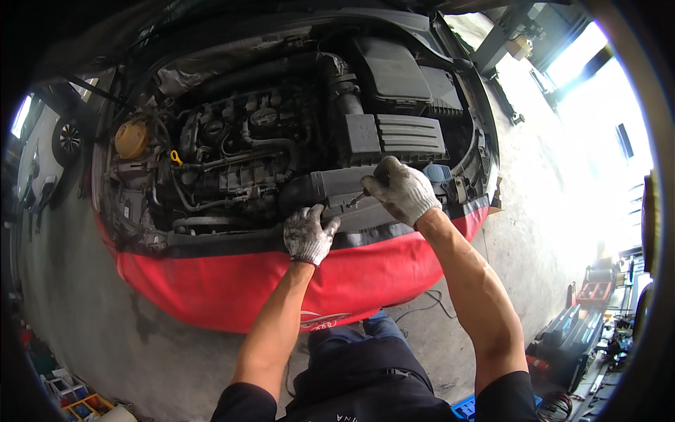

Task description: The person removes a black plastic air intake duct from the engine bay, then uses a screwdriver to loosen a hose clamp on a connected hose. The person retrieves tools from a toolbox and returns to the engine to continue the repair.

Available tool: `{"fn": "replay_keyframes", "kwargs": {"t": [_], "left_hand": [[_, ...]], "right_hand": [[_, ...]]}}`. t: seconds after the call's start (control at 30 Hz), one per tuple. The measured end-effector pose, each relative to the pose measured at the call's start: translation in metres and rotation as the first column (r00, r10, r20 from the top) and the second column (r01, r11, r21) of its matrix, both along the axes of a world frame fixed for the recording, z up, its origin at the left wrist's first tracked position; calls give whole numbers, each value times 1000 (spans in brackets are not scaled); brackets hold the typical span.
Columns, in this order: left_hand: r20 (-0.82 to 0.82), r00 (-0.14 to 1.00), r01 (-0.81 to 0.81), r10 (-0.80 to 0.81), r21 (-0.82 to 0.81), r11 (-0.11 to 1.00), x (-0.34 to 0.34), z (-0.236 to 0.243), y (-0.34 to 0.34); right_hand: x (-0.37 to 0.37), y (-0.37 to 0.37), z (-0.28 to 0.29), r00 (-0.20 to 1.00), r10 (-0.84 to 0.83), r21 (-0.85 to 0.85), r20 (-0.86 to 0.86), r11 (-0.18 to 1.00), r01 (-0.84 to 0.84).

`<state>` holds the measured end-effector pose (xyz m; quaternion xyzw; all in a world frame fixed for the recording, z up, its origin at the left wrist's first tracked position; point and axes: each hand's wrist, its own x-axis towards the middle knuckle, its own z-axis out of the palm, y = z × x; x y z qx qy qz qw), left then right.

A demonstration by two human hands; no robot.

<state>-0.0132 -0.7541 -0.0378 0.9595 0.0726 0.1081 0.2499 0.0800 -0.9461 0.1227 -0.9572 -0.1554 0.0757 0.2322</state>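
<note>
In the head view, my left hand, in a soiled white knit glove, rests on the front edge of the engine bay, thumb apart and fingers slightly bent. My right hand, gloved alike, is closed around a small dark tool angled down toward the black front duct panel; its tip is hard to make out. A red fender cover drapes the car's front beneath both forearms. Behind my hands sit the engine, the black ribbed box and an orange reservoir.
A lift post stands at the back right. A white car is at the left. Tool carts and boxes line the lower right, with assorted items at the lower left. A cable lies on the concrete floor.
</note>
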Motion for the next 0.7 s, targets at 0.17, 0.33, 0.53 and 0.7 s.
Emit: {"fn": "replay_keyframes", "kwargs": {"t": [0.17,0.33,0.53,0.7], "left_hand": [[9,1000,5,-5,6,1000,0,0,-2],[109,994,47,-31,-147,988,5,12,-5],[356,846,511,-398,-323,796,43,42,-18],[277,885,460,-375,-388,799,56,38,-30]], "right_hand": [[6,-5,-7,1000,9,19,-29,1000,-9],[7,18,16,980,198,-166,-27,966,-200],[18,22,20,912,410,-251,13,884,-394],[18,13,20,910,399,-152,115,912,-381]]}}
